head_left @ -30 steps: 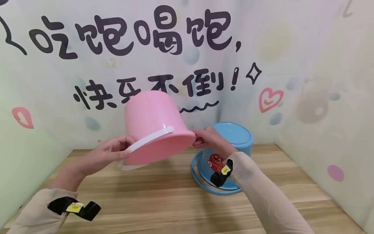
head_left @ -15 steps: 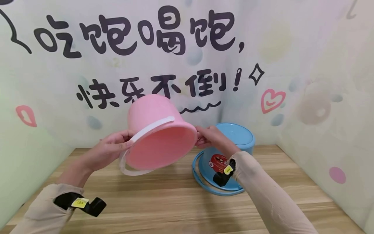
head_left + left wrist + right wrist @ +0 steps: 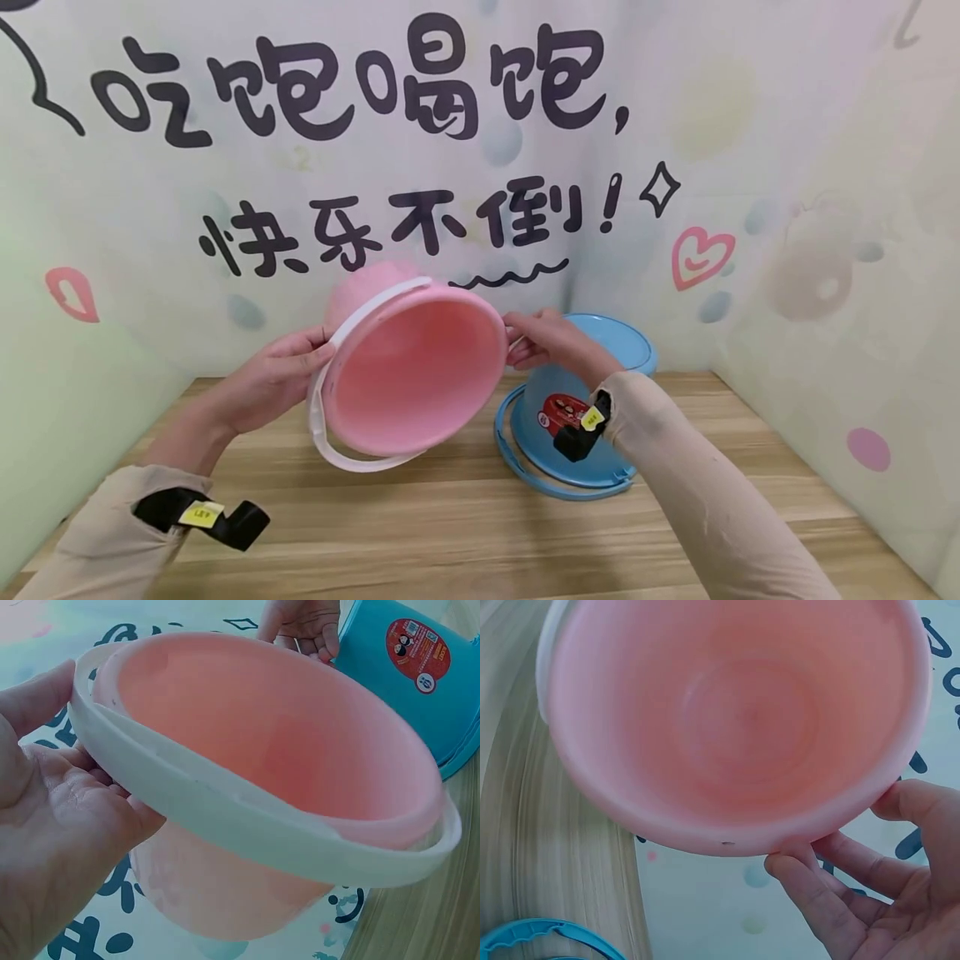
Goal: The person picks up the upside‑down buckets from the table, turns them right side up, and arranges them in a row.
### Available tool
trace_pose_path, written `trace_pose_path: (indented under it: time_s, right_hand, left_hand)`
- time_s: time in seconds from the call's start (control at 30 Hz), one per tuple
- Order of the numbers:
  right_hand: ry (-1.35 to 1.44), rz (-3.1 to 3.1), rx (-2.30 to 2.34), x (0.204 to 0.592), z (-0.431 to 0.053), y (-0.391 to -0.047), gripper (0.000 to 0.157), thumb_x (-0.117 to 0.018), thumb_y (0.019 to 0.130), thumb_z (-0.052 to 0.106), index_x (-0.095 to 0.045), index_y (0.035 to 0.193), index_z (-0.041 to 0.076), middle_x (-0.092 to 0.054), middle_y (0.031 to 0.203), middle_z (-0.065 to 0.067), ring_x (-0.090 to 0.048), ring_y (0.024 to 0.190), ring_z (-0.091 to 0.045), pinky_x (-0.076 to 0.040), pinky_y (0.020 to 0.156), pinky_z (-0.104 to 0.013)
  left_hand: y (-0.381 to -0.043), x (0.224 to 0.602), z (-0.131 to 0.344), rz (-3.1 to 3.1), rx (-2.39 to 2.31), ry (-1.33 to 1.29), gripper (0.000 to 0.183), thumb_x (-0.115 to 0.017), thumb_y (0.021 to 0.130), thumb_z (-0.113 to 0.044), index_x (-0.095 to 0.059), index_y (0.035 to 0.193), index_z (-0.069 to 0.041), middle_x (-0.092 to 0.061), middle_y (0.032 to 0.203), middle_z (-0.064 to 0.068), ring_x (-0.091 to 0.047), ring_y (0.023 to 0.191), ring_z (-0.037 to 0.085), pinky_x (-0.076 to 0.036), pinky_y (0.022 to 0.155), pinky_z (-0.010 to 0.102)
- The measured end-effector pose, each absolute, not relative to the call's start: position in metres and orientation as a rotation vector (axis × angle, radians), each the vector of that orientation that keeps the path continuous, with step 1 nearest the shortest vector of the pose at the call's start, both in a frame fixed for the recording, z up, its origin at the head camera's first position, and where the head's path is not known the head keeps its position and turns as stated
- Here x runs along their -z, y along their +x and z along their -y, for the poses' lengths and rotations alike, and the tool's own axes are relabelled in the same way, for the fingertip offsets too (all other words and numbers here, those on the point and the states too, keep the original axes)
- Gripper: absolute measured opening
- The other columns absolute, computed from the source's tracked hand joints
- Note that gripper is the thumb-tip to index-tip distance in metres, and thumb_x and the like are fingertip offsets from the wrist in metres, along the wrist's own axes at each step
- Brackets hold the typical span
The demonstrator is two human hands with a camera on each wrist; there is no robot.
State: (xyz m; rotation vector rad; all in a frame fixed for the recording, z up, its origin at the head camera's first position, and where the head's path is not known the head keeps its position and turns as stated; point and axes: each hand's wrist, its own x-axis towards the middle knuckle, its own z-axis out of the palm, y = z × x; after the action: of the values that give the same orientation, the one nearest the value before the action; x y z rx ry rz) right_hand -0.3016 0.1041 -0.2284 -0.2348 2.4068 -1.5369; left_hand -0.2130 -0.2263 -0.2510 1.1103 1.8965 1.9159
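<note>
A pink bucket (image 3: 420,375) is held above the table, tilted so that its mouth faces me. Its white handle (image 3: 225,806) hangs along the rim. At the left side my left hand (image 3: 281,375) grips the rim and handle together, thumb in front and fingers behind. My right hand (image 3: 551,342) holds the opposite rim with its fingertips; in the right wrist view its fingers (image 3: 810,892) lie against the rim's underside. The bucket's inside is smooth and bare, down to a round bottom. Behind my right forearm, a blue bucket (image 3: 536,383) stands upside down, partly covered.
The blue bucket's handle (image 3: 525,479) lies on the wooden table (image 3: 390,533) in front of it. A red label (image 3: 418,656) is on its side. A pale printed curtain (image 3: 450,150) with black lettering stands behind the table and along both sides.
The pink bucket has been tipped from nearly mouth-down until its mouth faces me, and its handle has swung down. Both hands keep their hold. The blue bucket has not moved.
</note>
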Motion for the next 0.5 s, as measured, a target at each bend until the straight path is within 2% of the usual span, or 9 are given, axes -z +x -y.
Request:
trace_pose_path:
  time_s: [0.23,0.5]
  right_hand:
    - [-0.279,-2.393,1.523,0.2224,-0.1084,-0.3054,0.043,-0.059,0.088,0.039,-0.068,0.094,-0.003,-0.065,0.069,-0.011,-0.062,0.058,-0.015,-0.053,0.063,-0.029]
    - [-0.356,-2.375,1.537,0.2190,-0.1137,-0.3049,0.042,-0.057,0.090,0.036,-0.066,0.103,-0.003,-0.064,0.067,-0.008,-0.062,0.059,-0.013,-0.053,0.065,-0.027]
  left_hand:
    - [-0.2159,0.2494,0.2264,-1.865,-1.923,1.102,0.033,-0.023,0.102,-0.015,-0.045,0.126,-0.013,-0.052,0.122,0.003,-0.050,0.110,0.014,-0.041,0.093,0.026]
    - [-0.2174,0.2516,0.2248,-1.771,-1.979,1.128,0.038,-0.018,0.103,-0.018,-0.045,0.128,-0.013,-0.053,0.121,0.002,-0.051,0.109,0.014,-0.042,0.091,0.028]
